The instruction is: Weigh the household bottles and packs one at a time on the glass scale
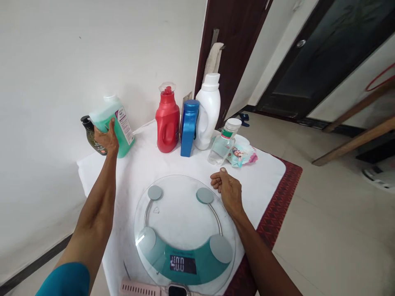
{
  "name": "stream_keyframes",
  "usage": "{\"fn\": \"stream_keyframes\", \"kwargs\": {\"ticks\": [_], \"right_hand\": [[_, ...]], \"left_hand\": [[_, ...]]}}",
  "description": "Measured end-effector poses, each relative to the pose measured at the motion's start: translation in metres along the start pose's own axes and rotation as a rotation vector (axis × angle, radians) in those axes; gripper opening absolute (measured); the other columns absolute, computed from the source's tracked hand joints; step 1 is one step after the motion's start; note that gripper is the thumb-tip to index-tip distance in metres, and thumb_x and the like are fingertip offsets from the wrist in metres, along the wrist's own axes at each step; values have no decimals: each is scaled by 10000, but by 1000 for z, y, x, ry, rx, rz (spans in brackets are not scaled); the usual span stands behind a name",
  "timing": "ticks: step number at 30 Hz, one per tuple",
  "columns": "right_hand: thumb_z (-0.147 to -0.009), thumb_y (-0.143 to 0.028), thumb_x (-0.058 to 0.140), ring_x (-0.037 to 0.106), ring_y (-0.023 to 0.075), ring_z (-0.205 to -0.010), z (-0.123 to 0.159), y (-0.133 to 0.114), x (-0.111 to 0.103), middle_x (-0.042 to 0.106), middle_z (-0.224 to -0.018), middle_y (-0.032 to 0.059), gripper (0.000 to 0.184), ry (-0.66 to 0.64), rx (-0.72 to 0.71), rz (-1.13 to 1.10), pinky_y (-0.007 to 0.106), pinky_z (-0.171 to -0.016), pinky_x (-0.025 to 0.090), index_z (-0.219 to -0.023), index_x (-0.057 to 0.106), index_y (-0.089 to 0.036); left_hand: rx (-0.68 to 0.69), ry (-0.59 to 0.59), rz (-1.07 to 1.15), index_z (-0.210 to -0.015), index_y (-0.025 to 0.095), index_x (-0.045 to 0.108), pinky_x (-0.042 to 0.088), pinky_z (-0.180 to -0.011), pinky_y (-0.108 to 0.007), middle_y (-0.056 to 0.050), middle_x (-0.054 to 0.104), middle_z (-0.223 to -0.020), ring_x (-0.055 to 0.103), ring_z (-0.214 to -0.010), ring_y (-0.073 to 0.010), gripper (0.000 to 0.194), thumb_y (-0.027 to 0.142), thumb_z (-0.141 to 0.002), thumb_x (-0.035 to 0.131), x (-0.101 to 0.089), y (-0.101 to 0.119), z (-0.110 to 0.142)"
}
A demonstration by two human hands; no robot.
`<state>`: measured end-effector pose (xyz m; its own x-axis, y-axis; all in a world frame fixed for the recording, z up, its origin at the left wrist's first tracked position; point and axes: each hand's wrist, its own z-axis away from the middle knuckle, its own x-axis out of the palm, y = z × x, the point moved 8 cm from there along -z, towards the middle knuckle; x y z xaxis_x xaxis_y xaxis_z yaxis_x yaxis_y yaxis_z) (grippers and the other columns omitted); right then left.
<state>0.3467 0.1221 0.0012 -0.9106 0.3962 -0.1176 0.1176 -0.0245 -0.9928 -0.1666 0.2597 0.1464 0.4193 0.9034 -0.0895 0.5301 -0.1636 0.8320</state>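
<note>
White cloth (262, 172) lay beneath the left hand (106, 137), which gripped a green bottle (124, 139), its long axis leaning slightly, while the scale (182, 224) sat to that hand's near right, closer to the right hand (228, 190), loosely half-curled and empty beside it.

Left sleeve (66, 279), between seven and eight o'clock: teal-blue, plain, curved hem; upper part beyond frame edge. Left forearm (97, 213), eight o'clock: bare below hem. Left hand (106, 139), nine o'clock: bare. Right forearm (262, 255), five o'clock, and right hand (228, 191): bare.
</note>
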Motion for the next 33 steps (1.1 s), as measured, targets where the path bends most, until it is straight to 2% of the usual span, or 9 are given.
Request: {"fn": "stream_keyframes", "kwargs": {"ticks": [4,7,9,11,14,16,21,27,33], "right_hand": [[-751,-1202,515,613,207,-611,2,-4,0,723,-663,110,1014,2,9,-25,368,-605,450,-701,762,-220],[-759,-1197,509,620,213,-622,2,-7,1,723,-663,106,1001,-4,0,-26,371,-615,460,-701,757,-229],[-771,-1191,499,620,216,-628,2,-7,1,718,-663,104,995,-6,-8,-25,371,-617,459,-700,754,-232],[-787,-1180,500,618,214,-631,1,-6,1,714,-665,101,986,-6,-17,-34,369,-621,460,-705,753,-231],[-805,-1163,513,611,208,-625,1,-5,1,700,-655,87,965,-8,-24,-61,369,-633,474,-709,746,-232],[-813,-1157,517,607,206,-616,0,-3,1,694,-650,80,954,-10,-24,-73,372,-638,487,-703,737,-235],[-859,-1147,473,632,212,-612,-1,-2,2,707,-653,80,958,-16,-48,-58,387,-670,534,-708,737,-239],[-880,-1147,431,667,229,-638,-3,0,3,720,-663,89,962,-32,-39,-49,382,-657,565,-728,726,-244],[-913,-1128,394,670,228,-646,-2,-5,2,704,-654,75,949,-50,-68,-17,373,-675,563,-723,714,-254]], "left_hand": [[13,13,-82,-1409,161,590,488,-1373,-575,-225,726,-1518,676,-1509,-374,623,512,-980,875,-17,10,18],[209,43,-134,-1610,130,472,255,-1489,-662,-338,464,-1786,393,-1758,-456,938,556,-921,945,-31,37,46],[398,-63,-99,-1640,132,453,183,-1503,-679,-342,373,-1843,287,-1807,-466,975,595,-931,938,-20,64,73],[482,-298,-6,-1560,168,523,302,-1465,-660,-304,491,-1769,435,-1726,-435,820,615,-978,887,11,85,100],[315,-595,120,-1385,214,592,573,-1247,-560,-221,717,-1484,718,-1386,-356,640,643,-998,867,70,96,131],[108,-664,152,-1258,225,596,653,-1046,-479,-150,785,-1217,786,-1115,-304,580,652,-991,885,100,91,141],[-218,-705,295,-798,247,535,517,-644,-296,17,561,-668,557,-615,-154,533,615,-1029,843,132,77,163],[-294,-470,399,-628,255,453,377,-515,-265,48,411,-592,396,-572,-116,648,586,-902,938,119,78,171],[-195,-375,363,-625,276,443,374,-521,-301,50,413,-592,368,-549,-122,622,620,-917,871,69,81,158]]}}
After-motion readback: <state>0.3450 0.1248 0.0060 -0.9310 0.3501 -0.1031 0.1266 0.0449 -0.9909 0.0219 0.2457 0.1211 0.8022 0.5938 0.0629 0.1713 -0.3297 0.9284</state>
